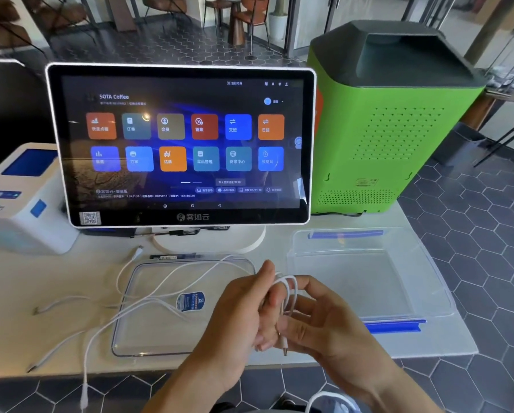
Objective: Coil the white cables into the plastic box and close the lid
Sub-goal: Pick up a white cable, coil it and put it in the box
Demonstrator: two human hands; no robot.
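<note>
Your left hand [243, 311] and right hand [324, 320] both grip a coiled thin white cable [288, 296] above the bench's [70, 278] front edge, beside the clear plastic box [369, 281].

left hand [243, 305] and right hand [324, 317] together, fingers curled, pinching grip

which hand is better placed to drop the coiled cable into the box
Right. The right hand sits nearest the open plastic box and grips the white cable loops; the left hand lies over the lid, farther from it.
</note>
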